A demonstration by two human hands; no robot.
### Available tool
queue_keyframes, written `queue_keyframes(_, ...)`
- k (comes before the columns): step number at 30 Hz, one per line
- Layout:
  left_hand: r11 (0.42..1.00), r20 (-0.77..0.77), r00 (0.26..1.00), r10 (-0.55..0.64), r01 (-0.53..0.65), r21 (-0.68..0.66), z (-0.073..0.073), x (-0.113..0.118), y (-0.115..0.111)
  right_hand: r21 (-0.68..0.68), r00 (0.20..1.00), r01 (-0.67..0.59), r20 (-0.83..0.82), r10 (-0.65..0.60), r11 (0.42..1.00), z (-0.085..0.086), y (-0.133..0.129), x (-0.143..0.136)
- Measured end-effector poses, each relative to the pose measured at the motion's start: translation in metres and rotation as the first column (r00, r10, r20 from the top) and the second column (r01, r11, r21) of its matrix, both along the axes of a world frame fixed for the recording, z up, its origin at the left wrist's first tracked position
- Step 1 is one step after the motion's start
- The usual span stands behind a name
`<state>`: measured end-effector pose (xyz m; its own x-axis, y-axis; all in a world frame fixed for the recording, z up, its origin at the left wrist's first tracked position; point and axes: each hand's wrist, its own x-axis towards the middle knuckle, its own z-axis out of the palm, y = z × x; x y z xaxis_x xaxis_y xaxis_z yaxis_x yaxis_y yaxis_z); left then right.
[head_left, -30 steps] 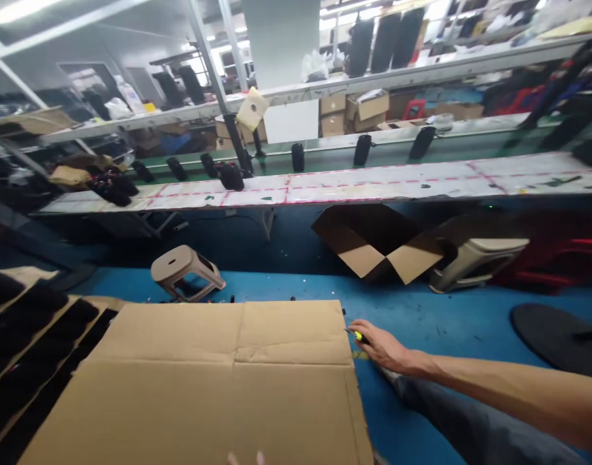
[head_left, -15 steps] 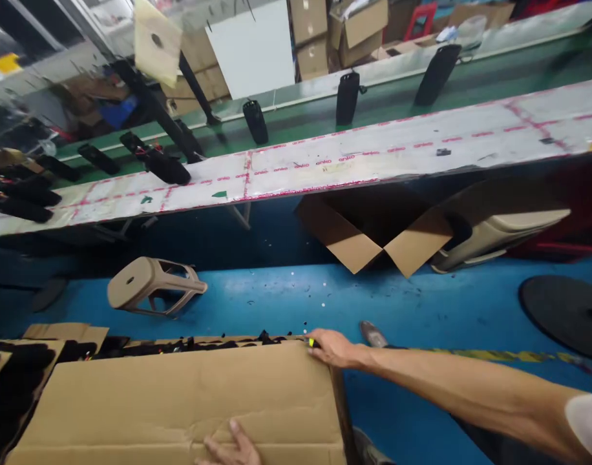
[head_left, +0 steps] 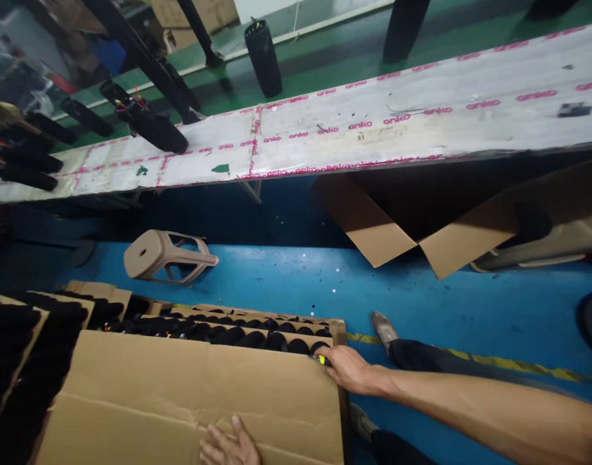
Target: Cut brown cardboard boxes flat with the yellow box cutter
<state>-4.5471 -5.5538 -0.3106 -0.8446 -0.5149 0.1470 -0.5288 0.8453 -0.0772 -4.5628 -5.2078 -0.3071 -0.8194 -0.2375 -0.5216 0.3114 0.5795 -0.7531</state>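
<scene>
floor (head_left: 286, 284): blue, speckled with small bits, a yellow-black tape line (head_left: 519, 369) near my feet
on the floor: tipped beige stool (head_left: 165, 255), open cardboard box (head_left: 422, 226) lying under the desk, my carton of black parts (head_left: 238, 332)
desk (head_left: 373, 129): long, pale, pink-printed tape; black cylinder (head_left: 153, 129) lies on it

cardboard sheet (head_left: 189, 394): matt brown, creased | stool (head_left: 167, 255): smooth beige plastic | floor (head_left: 470, 310): glossy blue, scuffed
</scene>
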Motion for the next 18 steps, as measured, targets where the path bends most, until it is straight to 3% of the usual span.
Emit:
queue_keyframes(9, 0.974, 0.033, 0.989, 0.144, -0.148, 0.172, 0.02, -0.021, 0.025, -0.037, 1.0, 0.006, 0.007, -0.005, 0.999, 0.002, 0.003, 0.005)
queue_keyframes(18, 0.976, 0.056, 0.989, 0.137, -0.144, 0.162, 0.014, -0.018, 0.025, -0.071, 0.996, 0.046, 0.079, -0.04, 0.996, -0.008, 0.006, 0.002)
